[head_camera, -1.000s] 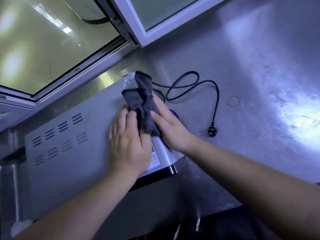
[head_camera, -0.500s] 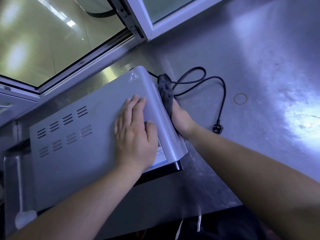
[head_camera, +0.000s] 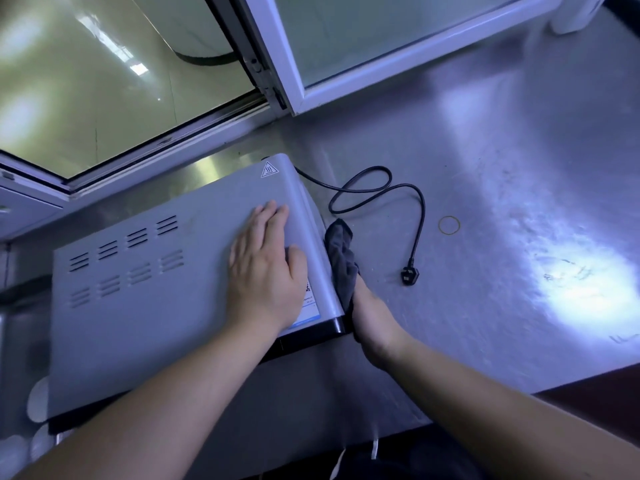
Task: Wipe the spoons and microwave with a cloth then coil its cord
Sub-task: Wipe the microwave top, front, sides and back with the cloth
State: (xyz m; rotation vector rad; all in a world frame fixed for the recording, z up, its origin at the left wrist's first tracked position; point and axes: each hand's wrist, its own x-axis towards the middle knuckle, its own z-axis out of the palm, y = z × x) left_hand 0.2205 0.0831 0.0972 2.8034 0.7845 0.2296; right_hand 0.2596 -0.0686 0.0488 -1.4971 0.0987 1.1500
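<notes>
A grey microwave (head_camera: 145, 306) with vent slots on top stands on the steel counter (head_camera: 502, 202). My left hand (head_camera: 266, 271) lies flat on its top near the right edge, fingers spread. My right hand (head_camera: 372, 320) presses a dark grey cloth (head_camera: 341, 258) against the microwave's right side wall; its fingers are mostly hidden behind the cloth. The black cord (head_camera: 377, 192) runs from the microwave's back corner in a loose loop across the counter, ending in a plug (head_camera: 410, 275). No spoons are in view.
A rubber band (head_camera: 449, 224) lies on the counter right of the cord. A white-framed window (head_camera: 301, 81) stands open behind the microwave. White round objects (head_camera: 36, 403) sit at the lower left. The counter's front edge runs at the lower right.
My right hand carried the cloth off the microwave's top and down its right side, then slid it toward the front. My left hand stayed flat on top.
</notes>
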